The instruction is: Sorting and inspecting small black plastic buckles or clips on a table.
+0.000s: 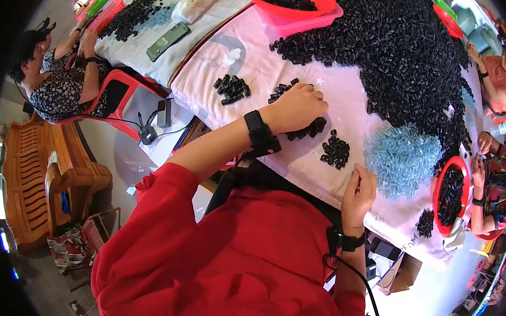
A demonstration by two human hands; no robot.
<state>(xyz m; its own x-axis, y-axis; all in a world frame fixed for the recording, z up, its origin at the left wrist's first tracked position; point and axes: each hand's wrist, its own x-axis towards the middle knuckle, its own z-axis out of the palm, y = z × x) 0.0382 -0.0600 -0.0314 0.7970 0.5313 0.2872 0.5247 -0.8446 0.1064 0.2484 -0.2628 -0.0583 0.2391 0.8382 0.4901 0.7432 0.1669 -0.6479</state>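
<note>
My left hand, its back turned up and fingers curled under, is over small heaps of short black cylindrical pieces on the white cloth. What its fingers hold is hidden. To the right, my right hand has thumb and fingertips pressed together, and anything between them is too small to make out. It lies between a small heap of black pieces and a pile of clear light-blue plastic pieces. Another little black heap sits left of my left hand.
A large mound of black pieces covers the far right. Red basins and a pink basket stand around it. A phone lies at far left. People sit at both sides; a cable hangs by my right arm.
</note>
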